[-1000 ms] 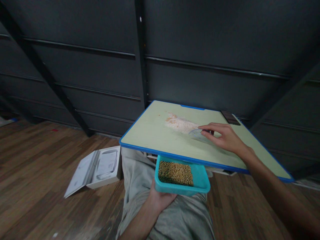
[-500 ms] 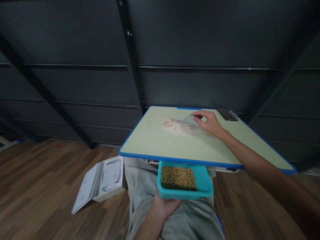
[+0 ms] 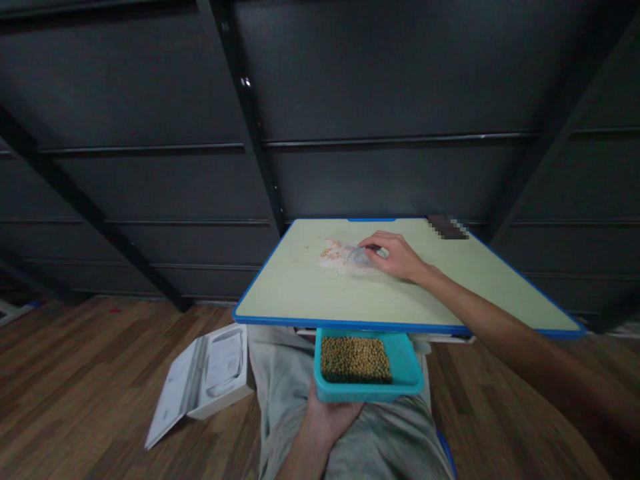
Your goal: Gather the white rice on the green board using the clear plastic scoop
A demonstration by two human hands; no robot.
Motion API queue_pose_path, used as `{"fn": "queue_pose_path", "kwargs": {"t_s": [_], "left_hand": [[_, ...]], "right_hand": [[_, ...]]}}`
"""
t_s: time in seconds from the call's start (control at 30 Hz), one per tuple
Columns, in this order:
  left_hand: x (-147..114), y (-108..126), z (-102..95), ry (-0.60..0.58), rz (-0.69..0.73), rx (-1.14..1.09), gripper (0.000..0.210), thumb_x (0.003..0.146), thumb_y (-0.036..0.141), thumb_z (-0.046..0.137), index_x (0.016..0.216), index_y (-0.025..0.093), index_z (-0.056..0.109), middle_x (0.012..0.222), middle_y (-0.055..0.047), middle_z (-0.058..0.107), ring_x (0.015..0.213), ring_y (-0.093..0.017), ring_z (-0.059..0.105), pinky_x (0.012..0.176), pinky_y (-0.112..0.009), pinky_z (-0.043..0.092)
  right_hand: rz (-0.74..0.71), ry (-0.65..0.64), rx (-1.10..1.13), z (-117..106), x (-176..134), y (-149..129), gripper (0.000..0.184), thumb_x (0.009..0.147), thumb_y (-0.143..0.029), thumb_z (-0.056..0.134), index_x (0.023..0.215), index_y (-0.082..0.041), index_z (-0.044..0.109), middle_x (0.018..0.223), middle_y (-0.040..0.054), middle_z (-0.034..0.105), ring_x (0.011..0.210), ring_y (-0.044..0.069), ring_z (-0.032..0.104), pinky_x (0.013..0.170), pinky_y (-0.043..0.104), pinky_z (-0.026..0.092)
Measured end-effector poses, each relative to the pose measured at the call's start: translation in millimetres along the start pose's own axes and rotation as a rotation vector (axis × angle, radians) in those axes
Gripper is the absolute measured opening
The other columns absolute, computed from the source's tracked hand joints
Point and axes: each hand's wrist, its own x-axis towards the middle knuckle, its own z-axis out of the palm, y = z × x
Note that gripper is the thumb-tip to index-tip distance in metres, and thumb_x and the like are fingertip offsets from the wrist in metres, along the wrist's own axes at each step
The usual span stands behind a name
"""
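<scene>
My left hand (image 3: 330,415) supports a turquoise plastic tub (image 3: 367,392) from below, over my lap and just under the table's front edge. Small round tan beans (image 3: 355,359) fill its left part, while the right side shows bare plastic. On the table, my right hand (image 3: 397,255) pinches a clear, rounded piece (image 3: 356,255) with a dark part at the fingers; its exact kind is hard to make out. That piece is at a low pile of whitish grains (image 3: 345,265), partly covering it. Orange-brown bits (image 3: 330,253) lie along the pile's far left side.
The pale green tabletop (image 3: 295,293) has a blue rim. A dark flat object (image 3: 445,227), partly pixelated, lies at its far right corner. An open white box (image 3: 220,370) rests on the wooden floor to the left. Dark panelled wall (image 3: 390,80) stands behind the table.
My right hand has moved left and slightly nearer, bringing the clear piece from the pile's far right edge onto the grains. The left hand keeps the tub in place. The view has shifted slightly.
</scene>
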Motion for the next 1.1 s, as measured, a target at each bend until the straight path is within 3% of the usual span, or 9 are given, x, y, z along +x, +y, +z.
{"fn": "queue_pose_path", "kwargs": {"t_s": [0.4,0.73,1.1], "left_hand": [[-2,1,1.3,0.031,0.000,0.024,0.041,0.090,0.031,0.063,0.130,0.026,0.069,0.117,-0.007,0.081,0.129,-0.030,0.064,0.119,-0.052,0.044],[-3,1,2.9,0.012,0.021,0.047,0.047,0.084,0.027,0.070,0.131,0.025,0.068,0.111,-0.006,0.082,0.125,-0.030,0.067,0.119,-0.050,0.044],[-3,2,6.6,0.029,0.014,0.064,0.043,0.088,0.030,0.062,0.131,0.029,0.068,0.131,-0.006,0.075,0.134,-0.031,0.061,0.116,-0.053,0.047]], "right_hand": [[0.116,-0.053,-0.018,-3,-3,24,0.023,0.091,-0.018,0.059,0.103,-0.023,0.077,0.105,0.0082,0.078,0.097,0.025,0.070,0.092,0.044,0.052],[0.124,-0.049,-0.040,-1,-3,29,0.020,0.093,-0.018,0.059,0.105,-0.023,0.075,0.108,0.0082,0.078,0.101,0.025,0.070,0.093,0.043,0.052],[0.141,-0.100,0.011,-1,-3,22,0.023,0.095,-0.021,0.058,0.110,-0.024,0.074,0.112,0.0076,0.078,0.099,0.024,0.071,0.087,0.040,0.053]]}}
